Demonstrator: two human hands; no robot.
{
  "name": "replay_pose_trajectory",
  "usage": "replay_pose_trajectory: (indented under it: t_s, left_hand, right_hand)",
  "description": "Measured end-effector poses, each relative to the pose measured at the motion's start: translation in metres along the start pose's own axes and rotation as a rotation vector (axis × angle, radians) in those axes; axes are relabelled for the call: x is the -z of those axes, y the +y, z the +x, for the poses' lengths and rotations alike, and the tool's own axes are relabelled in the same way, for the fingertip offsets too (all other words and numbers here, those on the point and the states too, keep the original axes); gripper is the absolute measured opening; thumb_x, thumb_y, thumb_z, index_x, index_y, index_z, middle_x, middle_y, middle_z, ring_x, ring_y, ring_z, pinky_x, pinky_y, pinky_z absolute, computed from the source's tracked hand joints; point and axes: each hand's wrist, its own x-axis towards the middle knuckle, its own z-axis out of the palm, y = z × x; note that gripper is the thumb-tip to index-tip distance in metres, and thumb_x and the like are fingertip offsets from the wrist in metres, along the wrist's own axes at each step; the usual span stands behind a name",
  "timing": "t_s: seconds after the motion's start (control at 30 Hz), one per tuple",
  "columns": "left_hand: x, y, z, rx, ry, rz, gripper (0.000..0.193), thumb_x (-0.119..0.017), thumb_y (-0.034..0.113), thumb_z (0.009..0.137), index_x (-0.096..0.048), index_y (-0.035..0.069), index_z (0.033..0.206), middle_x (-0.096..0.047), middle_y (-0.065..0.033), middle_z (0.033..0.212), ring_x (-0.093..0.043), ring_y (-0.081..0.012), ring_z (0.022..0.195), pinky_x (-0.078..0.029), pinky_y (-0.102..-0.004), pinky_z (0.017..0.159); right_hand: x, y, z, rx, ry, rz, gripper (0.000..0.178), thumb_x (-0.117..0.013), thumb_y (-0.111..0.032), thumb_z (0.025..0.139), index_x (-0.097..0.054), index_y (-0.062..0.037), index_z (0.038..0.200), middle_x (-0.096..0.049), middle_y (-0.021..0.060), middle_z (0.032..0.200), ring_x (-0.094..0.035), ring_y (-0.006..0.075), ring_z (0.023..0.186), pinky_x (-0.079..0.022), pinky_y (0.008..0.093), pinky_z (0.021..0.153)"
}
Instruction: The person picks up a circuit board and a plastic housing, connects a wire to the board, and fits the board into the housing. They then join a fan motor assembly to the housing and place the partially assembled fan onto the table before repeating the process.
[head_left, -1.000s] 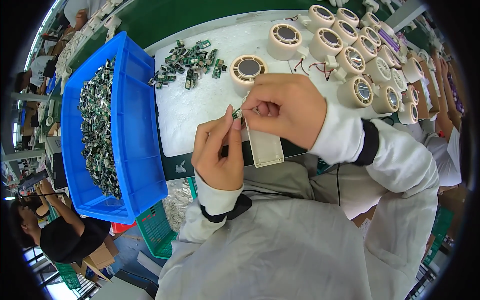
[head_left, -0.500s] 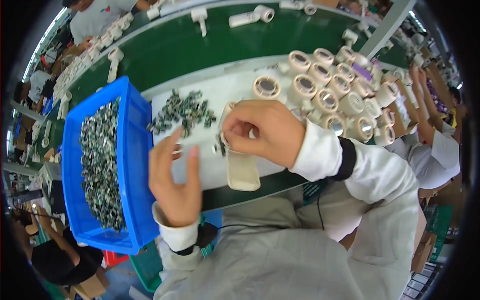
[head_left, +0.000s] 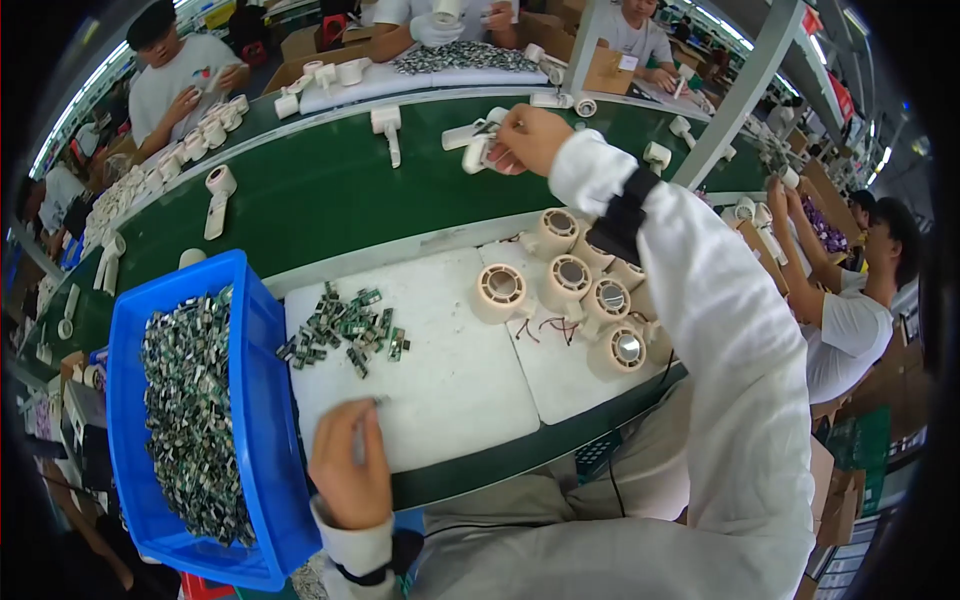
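Note:
My right hand (head_left: 535,140) reaches far out over the green conveyor belt, its fingers closed on a white handheld fan (head_left: 478,156). Another pale fan part overlaps it there, and the fingers hide where the two meet. Low over the white mat (head_left: 460,380), my left hand (head_left: 350,462) is closed in a pinch. A small piece that looks like a circuit board (head_left: 380,401) shows at its fingertips. Beyond that hand lies a loose pile of green circuit boards (head_left: 345,325). Several round cream fan heads (head_left: 500,290) stand on the mat's right side, some with thin wires.
On the left stands a blue bin (head_left: 265,420) full of small circuit boards. White fans (head_left: 388,130) lie along the green belt (head_left: 300,170). A grey post (head_left: 740,95) rises at the back right. Co-workers sit across the belt and on the right.
My right hand has gone from the mat out to the belt; the cream handle shell is off the mat. My left hand has closed from spread fingers to a pinch. The view has tilted up.

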Motion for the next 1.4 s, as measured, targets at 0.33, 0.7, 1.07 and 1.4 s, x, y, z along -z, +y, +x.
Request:
replay_pose_trajectory:
  t_s: [0.33, 0.7, 1.07, 1.4]
  left_hand:
    - [-0.008, 0.004, -0.015, -0.014, -0.196, 0.103, 0.023, -0.068, -0.005, 0.080, -0.069, 0.001, 0.102, -0.067, -0.0139, 0.100, -0.061, -0.0326, 0.096, -0.048, -0.0414, 0.085]
    - [-0.007, 0.001, 0.002, -0.002, -0.282, 0.103, 0.031, -0.062, -0.007, 0.066, -0.068, 0.002, 0.096, -0.063, -0.0121, 0.094, -0.058, -0.0307, 0.085, -0.049, -0.0376, 0.076]
    - [-0.007, -0.006, -0.011, 0.226, -0.086, -0.098, 0.027, -0.065, -0.007, 0.080, -0.065, 0.000, 0.106, -0.066, -0.0168, 0.100, -0.063, -0.0323, 0.090, -0.051, -0.0364, 0.081]
    - [-0.007, -0.011, -0.018, 0.046, 0.043, 0.022, 0.023, -0.065, -0.005, 0.089, -0.069, -0.001, 0.111, -0.066, -0.0166, 0.104, -0.065, -0.0289, 0.090, -0.051, -0.0336, 0.083]
  right_hand:
    - [0.004, -0.001, 0.105, 0.342, -0.051, -0.784, 0.022, -0.068, -0.024, 0.085, -0.078, -0.0158, 0.103, -0.076, 0.0059, 0.098, -0.073, 0.0208, 0.087, -0.058, 0.0329, 0.084]
    - [-0.044, 0.080, 0.163, 0.482, -0.078, -1.173, 0.036, -0.069, -0.019, 0.083, -0.072, -0.0146, 0.119, -0.072, 0.0133, 0.112, -0.068, 0.0366, 0.103, -0.055, 0.0449, 0.092]
    - [0.085, -0.012, 0.113, 0.195, 0.009, -0.376, 0.035, -0.069, -0.017, 0.090, -0.059, 0.0037, 0.117, -0.070, 0.0121, 0.089, -0.070, 0.0179, 0.072, -0.056, 0.0307, 0.062]
    - [0.056, -0.072, -0.151, -0.097, -0.359, 0.191, 0.029, -0.058, -0.013, 0.092, -0.066, -0.0048, 0.119, -0.069, 0.0070, 0.086, -0.068, 0.0148, 0.067, -0.058, 0.0262, 0.063]
